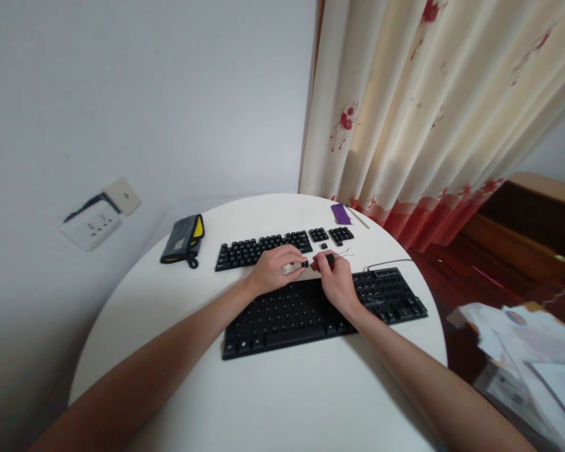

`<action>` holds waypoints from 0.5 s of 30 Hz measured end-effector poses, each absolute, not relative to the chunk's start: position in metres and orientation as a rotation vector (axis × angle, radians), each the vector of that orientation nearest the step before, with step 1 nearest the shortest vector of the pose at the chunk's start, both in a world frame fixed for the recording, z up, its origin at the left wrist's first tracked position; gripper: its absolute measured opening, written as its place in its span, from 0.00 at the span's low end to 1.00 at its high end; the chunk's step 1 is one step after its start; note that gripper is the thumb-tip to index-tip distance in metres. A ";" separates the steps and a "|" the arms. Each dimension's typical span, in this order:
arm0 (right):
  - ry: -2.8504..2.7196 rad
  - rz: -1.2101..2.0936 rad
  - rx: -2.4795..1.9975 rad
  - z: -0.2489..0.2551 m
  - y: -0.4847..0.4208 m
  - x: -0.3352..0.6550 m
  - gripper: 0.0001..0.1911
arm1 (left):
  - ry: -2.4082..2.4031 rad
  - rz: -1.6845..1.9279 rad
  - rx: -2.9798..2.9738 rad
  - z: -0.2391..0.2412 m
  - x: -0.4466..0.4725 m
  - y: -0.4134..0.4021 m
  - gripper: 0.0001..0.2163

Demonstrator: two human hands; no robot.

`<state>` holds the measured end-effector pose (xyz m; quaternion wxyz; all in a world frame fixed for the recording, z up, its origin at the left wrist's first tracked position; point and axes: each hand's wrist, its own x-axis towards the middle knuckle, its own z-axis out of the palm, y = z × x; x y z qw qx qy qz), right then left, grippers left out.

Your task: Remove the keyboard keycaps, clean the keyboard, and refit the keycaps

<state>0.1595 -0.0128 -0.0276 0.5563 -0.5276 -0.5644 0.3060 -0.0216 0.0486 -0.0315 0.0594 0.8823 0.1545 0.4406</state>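
My left hand (277, 269) pinches a small black keycap (304, 263) between thumb and fingertips. Close beside it, my right hand (338, 281) is closed around the dark handle of a wire keycap puller (330, 258), whose thin wire ends stick out to the right. Both hands are above the back edge of a black keyboard (292, 314). Much of its left and middle part shows bare key stems, while keys remain along its front row and some at the right. Behind the hands lie rows of loose black keycaps (245, 252), with a lone keycap (324, 246) near two smaller groups.
The round white table (179, 389) stands against a wall. A grey and yellow pouch (183, 240) lies at its left. A purple cloth (341, 214) and a thin white stick (358, 218) lie at the back right. The keyboard's cable (390, 262) runs off the right edge.
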 end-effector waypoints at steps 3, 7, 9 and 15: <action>-1.512 0.520 -1.215 -0.024 -0.015 0.162 0.12 | 0.499 1.336 2.656 -0.031 -0.022 0.049 0.08; -1.694 0.525 -1.106 -0.021 -0.018 0.163 0.13 | 0.507 1.308 2.640 -0.033 -0.023 0.051 0.09; -1.746 0.511 -1.091 -0.021 -0.018 0.163 0.14 | 0.504 1.303 2.626 -0.034 -0.024 0.053 0.10; -1.791 0.449 -1.130 -0.022 -0.017 0.165 0.10 | 0.471 1.325 2.582 -0.033 -0.023 0.054 0.11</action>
